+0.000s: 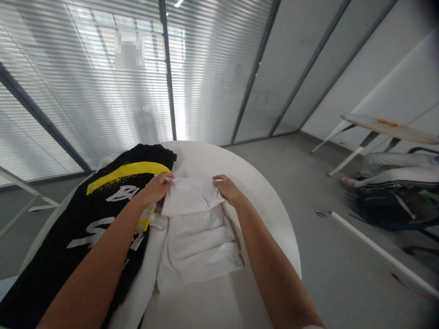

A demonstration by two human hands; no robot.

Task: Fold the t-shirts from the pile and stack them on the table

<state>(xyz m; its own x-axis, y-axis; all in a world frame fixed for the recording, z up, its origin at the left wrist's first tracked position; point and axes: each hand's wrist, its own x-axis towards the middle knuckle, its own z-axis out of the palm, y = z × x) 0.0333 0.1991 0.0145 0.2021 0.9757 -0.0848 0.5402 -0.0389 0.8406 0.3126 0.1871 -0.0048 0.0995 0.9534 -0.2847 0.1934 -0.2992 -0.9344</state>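
A white cloth garment (199, 246) lies on the round white table (267, 196), its far part folded over toward me. My left hand (159, 187) pinches the far left corner of that folded flap. At the far right corner, my right hand (226, 188) holds the flap between thumb and fingers. A long white sleeve-like strip runs down along the garment's left side. Under my left forearm lies a black garment (85, 224) with a yellow stripe and white lettering, partly hidden by the arm.
Glass partitions with blinds (209, 77) stand behind the table. To the right are another table (394, 127), a seated person's legs (398, 169), a dark bag (387, 210) and a white pole (377, 249) over the grey floor.
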